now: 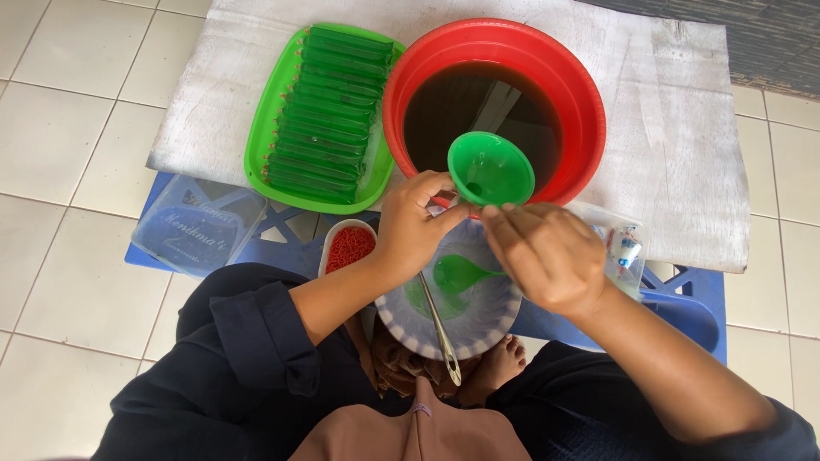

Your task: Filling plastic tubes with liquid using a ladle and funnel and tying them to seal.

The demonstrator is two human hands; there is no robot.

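Head view looks straight down on a seated person whose two hands meet at the near rim of a red basin point(589, 111) full of dark liquid. A green funnel point(490, 167) stands upright between them, mouth up, its spout pointing down toward the person's lap, so its long axis runs vertical. The left hand point(412, 227) pinches at the base of the funnel from the left; the right hand point(547, 253) closes in from the right, fingertips curled on what seems to be a thin clear plastic sleeve under the spout, though the sleeve itself is hard to make out. Both hands are equally near, touching just below the funnel's bowl. Directly beneath lies a blue-rimmed plate point(478, 337) carrying a green ladle point(459, 273) and a metal spoon point(440, 329). A green tray point(260, 141) of filled green sticks sits just left of the basin, almost touching it. A small bowl of red bands point(348, 246) rests beside the left wrist. Open room lies mostly above the basin.
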